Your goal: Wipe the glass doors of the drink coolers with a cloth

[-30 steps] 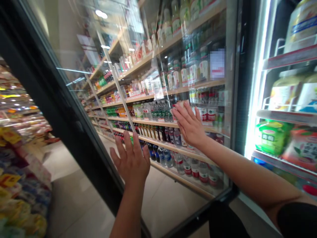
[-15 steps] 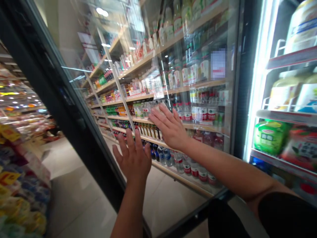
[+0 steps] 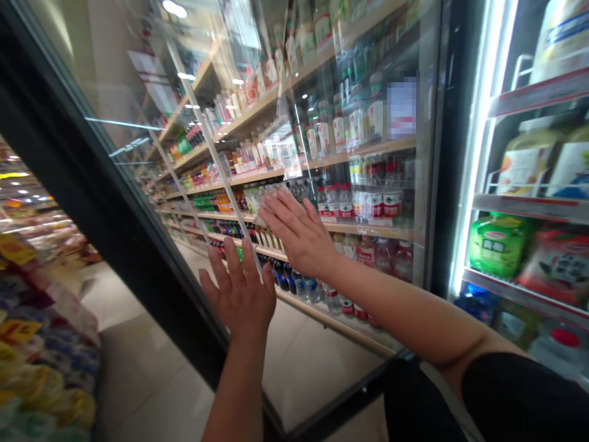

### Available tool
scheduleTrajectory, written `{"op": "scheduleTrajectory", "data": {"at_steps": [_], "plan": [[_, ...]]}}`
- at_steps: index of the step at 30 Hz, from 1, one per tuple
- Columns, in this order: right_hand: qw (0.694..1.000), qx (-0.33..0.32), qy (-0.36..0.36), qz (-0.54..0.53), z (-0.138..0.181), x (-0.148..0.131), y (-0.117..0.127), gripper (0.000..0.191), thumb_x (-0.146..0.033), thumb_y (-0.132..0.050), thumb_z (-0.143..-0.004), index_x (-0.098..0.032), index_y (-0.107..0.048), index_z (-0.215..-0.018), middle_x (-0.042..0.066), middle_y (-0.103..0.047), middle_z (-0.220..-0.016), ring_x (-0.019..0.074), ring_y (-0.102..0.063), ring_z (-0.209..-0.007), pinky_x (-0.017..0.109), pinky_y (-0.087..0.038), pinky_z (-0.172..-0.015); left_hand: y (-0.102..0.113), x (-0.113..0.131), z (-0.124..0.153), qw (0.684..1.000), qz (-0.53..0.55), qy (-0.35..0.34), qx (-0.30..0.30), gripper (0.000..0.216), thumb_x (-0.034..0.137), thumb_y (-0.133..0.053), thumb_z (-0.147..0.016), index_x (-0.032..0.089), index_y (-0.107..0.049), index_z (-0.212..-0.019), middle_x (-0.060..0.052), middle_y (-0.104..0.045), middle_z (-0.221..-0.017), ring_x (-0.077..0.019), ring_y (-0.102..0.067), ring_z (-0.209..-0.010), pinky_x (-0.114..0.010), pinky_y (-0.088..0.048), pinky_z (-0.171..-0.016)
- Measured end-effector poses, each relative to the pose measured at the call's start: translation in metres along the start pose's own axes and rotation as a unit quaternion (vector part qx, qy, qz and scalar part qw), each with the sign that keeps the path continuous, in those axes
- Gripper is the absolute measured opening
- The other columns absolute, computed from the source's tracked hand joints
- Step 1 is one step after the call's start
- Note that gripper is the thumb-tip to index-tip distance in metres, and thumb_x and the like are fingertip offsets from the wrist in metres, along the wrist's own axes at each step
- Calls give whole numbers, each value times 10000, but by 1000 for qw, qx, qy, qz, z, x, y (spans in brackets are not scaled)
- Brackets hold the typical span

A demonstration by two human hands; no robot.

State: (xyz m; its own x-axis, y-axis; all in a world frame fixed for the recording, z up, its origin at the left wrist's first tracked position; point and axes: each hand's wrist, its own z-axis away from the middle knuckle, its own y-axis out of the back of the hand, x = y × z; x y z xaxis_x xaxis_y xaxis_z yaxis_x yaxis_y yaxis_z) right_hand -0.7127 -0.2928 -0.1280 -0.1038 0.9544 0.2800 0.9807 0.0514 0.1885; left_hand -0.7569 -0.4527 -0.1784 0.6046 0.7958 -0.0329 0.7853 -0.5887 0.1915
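Step in hand: I judge this as pushing the black-framed glass cooler door (image 3: 151, 110); I have both palms flat on the pane, near its lower middle.
Left hand: my left hand (image 3: 239, 294) is spread wide, fingers (image 3: 232, 261) pointing up, pressed to the glass and gripping nothing.
Right hand: my right hand (image 3: 299, 233) sits higher and just to the right, fingers splayed, palm on the pane, also holding nothing.
Door position: the door stands at an angle in front of me, its hinged side at the dark upright (image 3: 453, 153) by the lit cabinet, its free edge off to my left.
Next move: it calls for an even push from both palms, kept flat so they do not slide on the glass.
Open cabinet: white wire shelves (image 3: 529, 205) hold pale labelled bottles above and a green pouch (image 3: 499, 242) below.
Behind the glass: long wooden shelves (image 3: 359, 149) of small bottles show in the pane; whether they are seen through it or mirrored, I cannot tell.
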Motion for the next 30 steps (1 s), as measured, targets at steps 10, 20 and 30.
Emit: {"op": "scheduleTrajectory", "data": {"at_steps": [10, 20, 30], "plan": [[990, -8, 124, -62, 74, -4, -6, 523, -135, -464, -917, -192, -493, -1436, 1, -473, -1525, 161, -257, -1510, 400, -61, -1294, 0, -1, 0, 1000, -20, -19, 8, 643, 390, -447, -989, 214, -226, -1567, -146, -262, -1618, -286, -90, -1540, -548, -86, -1229], [983, -5, 177, -52, 113, -1, -7, 431, -185, -433, -956, -194, -577, -1362, -20, -494, -1508, 148, -301, -1494, 377, -52, -1293, -3, -5, 1, 1000, -3, -15, 6, 680, 380, -494, -965, 236, -220, -1570, -132, -251, -1624, -301, -87, -1539, -558, -58, -1232], [999, -6, 38, -34, 131, 39, 7, 560, -118, -436, -926, -200, -442, -1480, 55, -599, -1419, 158, -301, -1493, 371, -132, -1277, 2, 0, -1, 999, -19, -28, 8, 762, 313, -557, -925, 232, -175, -1579, -125, -212, -1635, -316, -88, -1537, -580, -90, -1233]]}}
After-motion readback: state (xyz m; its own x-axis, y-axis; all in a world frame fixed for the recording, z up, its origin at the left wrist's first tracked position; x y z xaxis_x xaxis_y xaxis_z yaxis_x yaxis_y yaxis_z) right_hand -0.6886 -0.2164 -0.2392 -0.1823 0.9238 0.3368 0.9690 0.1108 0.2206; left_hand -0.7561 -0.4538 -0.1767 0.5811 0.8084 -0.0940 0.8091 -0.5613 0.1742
